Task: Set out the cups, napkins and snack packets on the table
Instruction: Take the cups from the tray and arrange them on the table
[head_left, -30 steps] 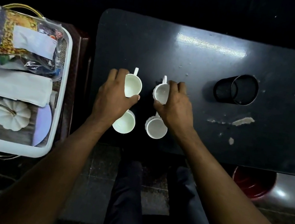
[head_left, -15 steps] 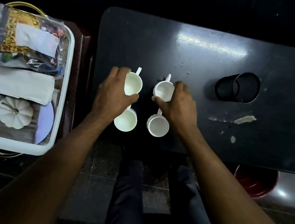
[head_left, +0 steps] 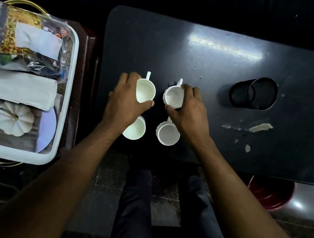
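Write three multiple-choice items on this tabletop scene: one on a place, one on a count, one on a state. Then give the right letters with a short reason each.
1. Where do the folded napkins lie?
A. in the white tray beside the table
B. on the dark table next to the cups
C. inside the black mesh holder

2. How many white cups are on the dark table?
A. two
B. four
C. six

3. How does the black mesh holder stand?
A. upright, mouth up
B. tipped on its side
C. upside down on a cup

Answers:
1 A: the napkins sit in the tray between the snack packets and a small white pumpkin.
2 B: the left hand grips the far left cup, the right hand grips the far right cup, and two near cups stand below them.
3 B: its open mouth faces sideways.
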